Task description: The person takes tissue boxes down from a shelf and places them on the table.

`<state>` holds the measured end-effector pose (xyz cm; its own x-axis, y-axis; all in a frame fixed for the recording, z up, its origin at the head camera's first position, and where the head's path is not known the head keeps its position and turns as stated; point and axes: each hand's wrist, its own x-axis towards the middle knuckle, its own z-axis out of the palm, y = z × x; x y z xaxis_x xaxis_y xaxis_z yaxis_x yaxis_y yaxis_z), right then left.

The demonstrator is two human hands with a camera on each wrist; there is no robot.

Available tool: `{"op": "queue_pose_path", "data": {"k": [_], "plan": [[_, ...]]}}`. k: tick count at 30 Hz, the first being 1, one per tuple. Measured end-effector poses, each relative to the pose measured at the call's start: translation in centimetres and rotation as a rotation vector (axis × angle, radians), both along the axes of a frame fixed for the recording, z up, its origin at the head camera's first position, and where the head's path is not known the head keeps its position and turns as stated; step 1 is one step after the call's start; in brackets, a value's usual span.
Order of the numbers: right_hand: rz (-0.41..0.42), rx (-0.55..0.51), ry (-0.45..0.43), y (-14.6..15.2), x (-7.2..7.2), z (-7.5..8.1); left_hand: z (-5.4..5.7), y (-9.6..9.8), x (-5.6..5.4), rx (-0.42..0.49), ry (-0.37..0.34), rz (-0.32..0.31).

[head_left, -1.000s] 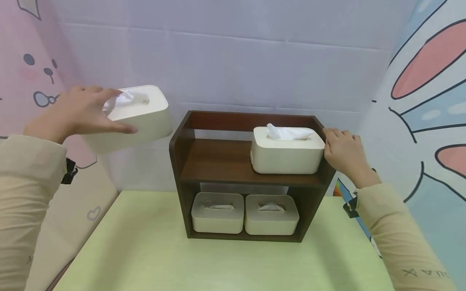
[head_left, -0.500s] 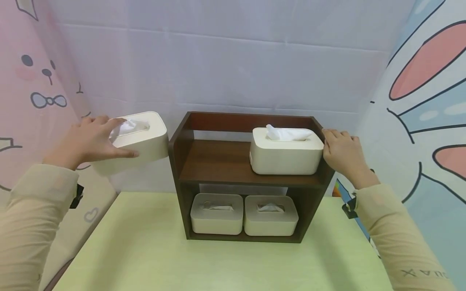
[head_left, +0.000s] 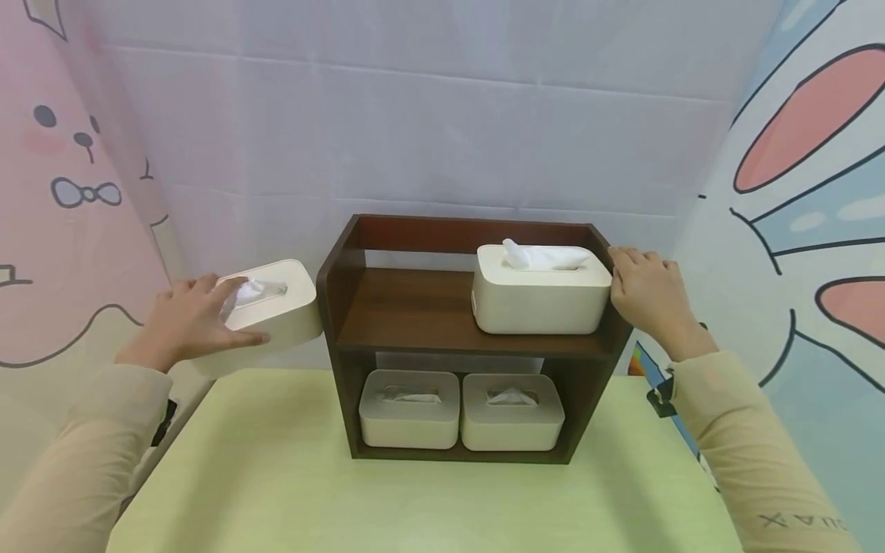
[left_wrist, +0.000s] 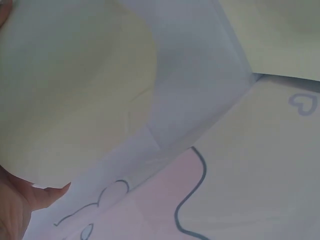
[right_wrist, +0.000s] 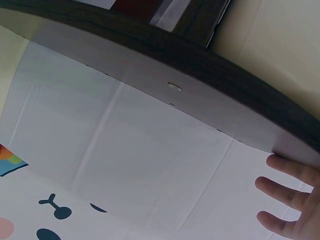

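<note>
Left grip (head_left: 192, 321) holds a tissue box (head_left: 285, 309) — right grip (head_left: 650, 298) touches the shelf (head_left: 415, 303).

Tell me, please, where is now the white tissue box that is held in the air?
In the head view, the white tissue box is at the left, tilted in the left grip, just beside the left side of the brown shelf.

head view evenly lit; tabletop (head_left: 429, 503) washed by pale glare near front, soft shadows cast at both sides. wrist views dimmer; left softly blurred; shelf edge (right_wrist: 155, 40) bowed in right.
</note>
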<state>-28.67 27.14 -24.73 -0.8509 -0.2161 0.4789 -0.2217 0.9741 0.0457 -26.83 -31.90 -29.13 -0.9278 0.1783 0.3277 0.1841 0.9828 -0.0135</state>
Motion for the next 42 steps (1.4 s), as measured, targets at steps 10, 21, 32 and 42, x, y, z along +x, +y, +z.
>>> {"op": "queue_pose_path", "data": {"k": [10, 21, 32, 42], "plan": [[-0.003, 0.001, -0.015, -0.5, -0.2, 0.0, -5.1, -1.3, 0.7, 0.020, -0.008, -0.007], [0.000, 0.003, -0.009, -0.3, -0.2, 0.1, -9.8, -1.0, 1.0, 0.048, 0.033, -0.031], [0.010, 0.003, -0.007, -0.2, -0.2, 0.0, -14.3, -0.4, 1.3, 0.044, 0.047, -0.067], [0.015, 0.001, 0.004, -0.1, -0.1, 0.0, -17.4, 0.1, 1.7, 0.050, 0.067, -0.057]]}}
